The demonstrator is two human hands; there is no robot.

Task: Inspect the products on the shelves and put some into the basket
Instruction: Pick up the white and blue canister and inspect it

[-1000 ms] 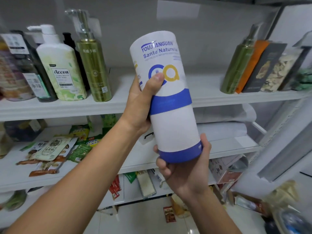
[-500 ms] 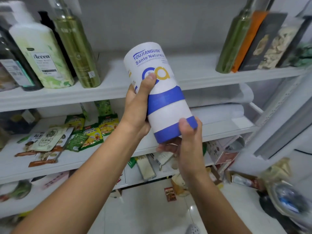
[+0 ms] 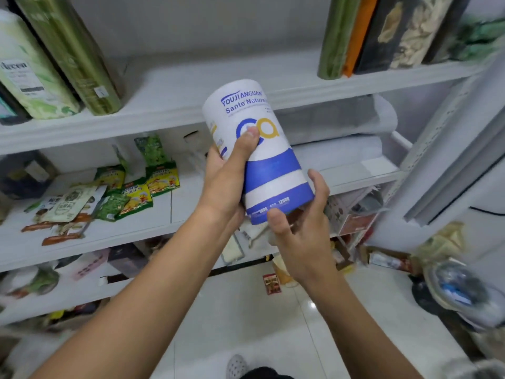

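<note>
Clearly under inspection, the white-and-blue Sante Naturelle canister (image 3: pixel 259 151) sits tilted at frame centre, label up for reading, left hand (image 3: pixel 226 181) wrapped round its side, right hand (image 3: pixel 297 231) cupping and gripping its base.

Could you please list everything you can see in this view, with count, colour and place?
canister: one, white with blue bands, held before the shelves
green bottles: two, olive, top shelf, one left, one right
white bottle: one, white and green, top shelf left
orange pack: one, orange, top shelf right
dark pouch: one, black with pale contents, top shelf right
snack packets: several, green and yellow, middle shelf left
shelves: white, at least three levels
floor: white tiles, below
hands: two, left grips canister's side, right holds its base
</note>
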